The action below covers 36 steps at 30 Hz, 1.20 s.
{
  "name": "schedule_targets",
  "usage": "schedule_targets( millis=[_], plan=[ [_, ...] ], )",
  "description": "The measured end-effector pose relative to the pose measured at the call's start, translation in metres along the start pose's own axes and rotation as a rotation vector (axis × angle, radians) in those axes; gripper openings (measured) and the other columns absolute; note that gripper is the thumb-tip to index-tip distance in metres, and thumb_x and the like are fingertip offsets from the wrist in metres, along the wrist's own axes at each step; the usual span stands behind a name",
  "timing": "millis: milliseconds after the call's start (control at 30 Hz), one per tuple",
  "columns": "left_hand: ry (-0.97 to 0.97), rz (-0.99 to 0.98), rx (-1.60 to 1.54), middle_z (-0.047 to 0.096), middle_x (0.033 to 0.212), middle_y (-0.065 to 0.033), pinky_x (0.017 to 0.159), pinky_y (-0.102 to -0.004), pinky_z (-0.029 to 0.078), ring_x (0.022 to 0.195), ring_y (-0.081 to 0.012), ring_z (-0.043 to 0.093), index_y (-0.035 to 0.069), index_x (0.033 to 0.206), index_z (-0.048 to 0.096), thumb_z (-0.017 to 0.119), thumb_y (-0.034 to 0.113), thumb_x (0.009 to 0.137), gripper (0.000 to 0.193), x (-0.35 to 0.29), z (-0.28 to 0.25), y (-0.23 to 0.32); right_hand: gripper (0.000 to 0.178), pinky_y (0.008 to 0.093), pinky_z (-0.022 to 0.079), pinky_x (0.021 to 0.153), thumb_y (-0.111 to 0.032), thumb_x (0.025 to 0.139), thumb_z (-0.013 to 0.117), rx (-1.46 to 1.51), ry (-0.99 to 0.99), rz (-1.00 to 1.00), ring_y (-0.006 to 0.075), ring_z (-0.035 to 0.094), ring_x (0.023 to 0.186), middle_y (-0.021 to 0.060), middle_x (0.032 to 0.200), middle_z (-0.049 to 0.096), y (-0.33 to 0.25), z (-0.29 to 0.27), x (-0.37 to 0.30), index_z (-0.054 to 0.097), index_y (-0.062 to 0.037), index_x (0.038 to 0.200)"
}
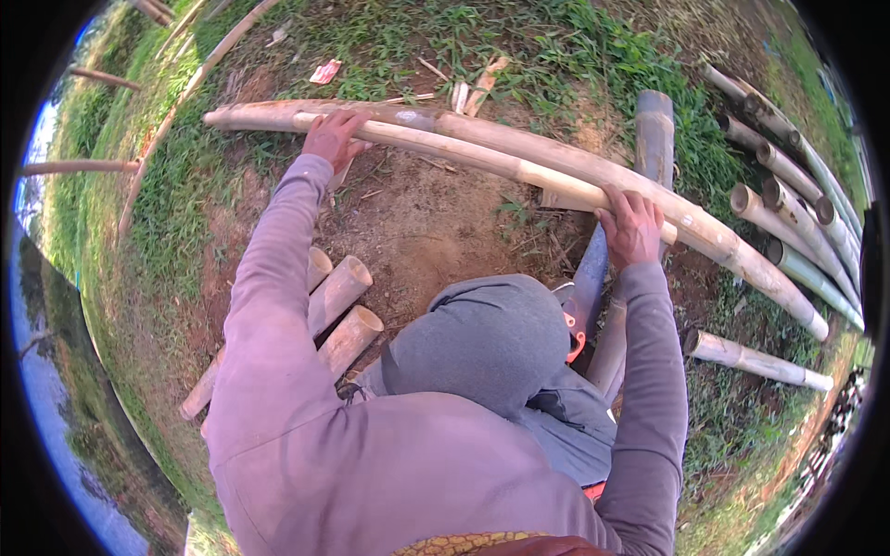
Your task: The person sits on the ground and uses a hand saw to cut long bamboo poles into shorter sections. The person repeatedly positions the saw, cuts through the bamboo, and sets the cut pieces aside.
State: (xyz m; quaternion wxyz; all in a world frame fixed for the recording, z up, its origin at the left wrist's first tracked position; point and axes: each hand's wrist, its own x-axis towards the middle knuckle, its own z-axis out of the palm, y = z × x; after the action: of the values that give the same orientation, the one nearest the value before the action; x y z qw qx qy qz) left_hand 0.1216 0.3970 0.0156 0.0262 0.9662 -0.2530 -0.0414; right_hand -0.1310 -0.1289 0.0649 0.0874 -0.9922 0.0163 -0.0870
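A slim, pale bamboo pole (464, 155) lies across in front of me, alongside a thicker bamboo pole (547, 153) just beyond it. Near the slim pole's left end, my left hand (334, 139) is closed over it, the thumb partly hidden. My right hand (633, 225) grips the same pole close to its right end, fingers curled over the top. Under the poles on the right runs an upright-lying grey bamboo piece (654, 139). Beside my knee rests a tool with a blue-grey blade (589, 269) and an orange handle (576, 335), partly covered by my leg.
Cut bamboo lengths (350, 335) lie by my left side. More bamboo poles (797, 218) are piled at the far right, with a single short pole (756, 360) nearer. Wood scraps (484, 88) and a red-and-white wrapper (325, 71) sit on the grass beyond.
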Motion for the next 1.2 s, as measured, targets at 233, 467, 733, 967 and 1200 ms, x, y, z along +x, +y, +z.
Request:
schedule_targets(
  millis=[233, 467, 733, 967, 1200],
  plan=[
    [0.273, 0.341, -0.106, 0.049, 0.164, -0.0111, 0.133, -0.0599, 0.021, 0.158, -0.0363, 0.038, 0.019, 0.164, 0.047, 0.086, 0.053, 0.086, 0.094, 0.037, 0.0, 0.157, 0.043, 0.0643, 0.021, 0.132, -0.043, 0.101, 0.074, -0.018, -0.111, 0.234, 0.0302, 0.046, 0.151, 0.0044, 0.146, 0.062, 0.022, 0.016, 0.042, 0.069, -0.0335, 0.142],
    [0.183, 0.501, -0.057, 0.037, 0.171, -0.0128, 0.135, -0.062, 0.01, 0.162, -0.0339, 0.028, 0.018, 0.17, 0.037, 0.074, 0.069, 0.091, 0.101, 0.048, 0.03, 0.324, 0.049, 0.0609, 0.025, 0.13, -0.042, 0.097, 0.078, -0.039, 0.089, 0.254, 0.0315, 0.046, 0.15, 0.0076, 0.152, 0.057, 0.01, 0.022, 0.008, 0.069, -0.0289, 0.143],
    [0.044, 0.459, 0.043, 0.025, 0.177, -0.0178, 0.133, -0.0667, 0.001, 0.167, -0.0382, 0.015, 0.016, 0.176, 0.02, 0.063, 0.085, 0.089, 0.119, 0.057, 0.031, 0.356, 0.036, 0.0527, 0.056, 0.099, -0.037, 0.1, 0.069, 0.082, -0.582, 0.597, 0.0342, 0.068, 0.127, 0.0198, 0.129, 0.069, -0.048, 0.088, -0.276, 0.073, -0.0061, 0.118],
    [-0.154, 0.388, 0.052, 0.012, 0.182, -0.0233, 0.133, -0.0673, 0.0, 0.169, -0.0448, 0.004, 0.021, 0.178, 0.009, 0.066, 0.087, 0.085, 0.128, 0.059, -0.001, 0.428, 0.064, 0.0545, 0.049, 0.114, -0.058, 0.098, 0.071, 0.171, -0.783, 0.718, 0.0363, 0.058, 0.144, 0.0144, 0.15, 0.065, -0.036, 0.103, -0.267, 0.067, -0.0107, 0.141],
    [-0.194, 0.401, 0.081, 0.011, 0.183, -0.0239, 0.133, -0.0684, 0.003, 0.169, -0.0468, 0.004, 0.025, 0.179, 0.006, 0.064, 0.09, 0.084, 0.129, 0.05, -0.008, 0.414, 0.063, 0.0582, 0.044, 0.117, -0.061, 0.093, 0.074, 0.091, -0.824, 0.835, 0.0348, 0.057, 0.145, 0.0097, 0.152, 0.065, -0.056, 0.11, -0.249, 0.072, -0.0193, 0.14]
  ],
)
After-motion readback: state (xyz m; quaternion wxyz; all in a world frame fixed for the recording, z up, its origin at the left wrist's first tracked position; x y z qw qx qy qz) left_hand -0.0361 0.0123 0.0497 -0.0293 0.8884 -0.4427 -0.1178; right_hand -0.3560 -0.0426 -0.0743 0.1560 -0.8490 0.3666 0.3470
